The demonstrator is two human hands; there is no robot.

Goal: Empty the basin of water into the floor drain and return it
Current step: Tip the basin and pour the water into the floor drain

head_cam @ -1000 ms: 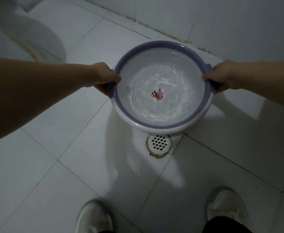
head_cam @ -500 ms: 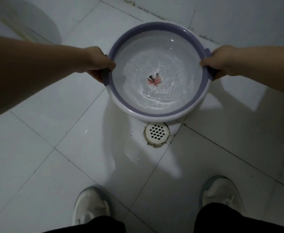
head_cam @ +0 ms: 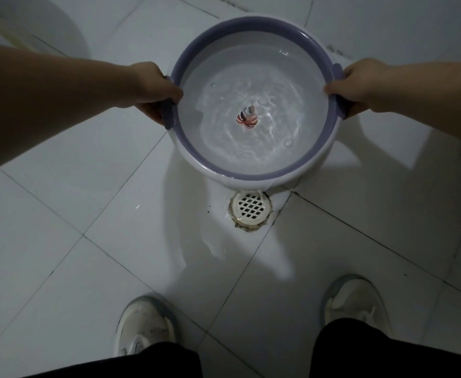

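Note:
A round white basin [head_cam: 254, 177] with a purple rim holds rippling water over a small red and white picture on its bottom. I hold it above the floor, tilted toward me. My left hand [head_cam: 153, 91] grips its left handle and my right hand [head_cam: 357, 83] grips its right handle. The near rim hangs just above the round white floor drain [head_cam: 250, 208], and a thin stream of water spills over that rim onto the drain's far edge.
The floor is pale tile with dark grout lines, wet around the drain [head_cam: 210, 241]. A white toilet base [head_cam: 46, 28] stands at the upper left. The tiled wall [head_cam: 387, 20] rises close behind the basin. My two white shoes [head_cam: 144, 326] [head_cam: 355, 304] stand below the drain.
The basin has come lower and tipped toward me, and water now spills over its near rim onto the drain. Both hands keep their grip on the handles.

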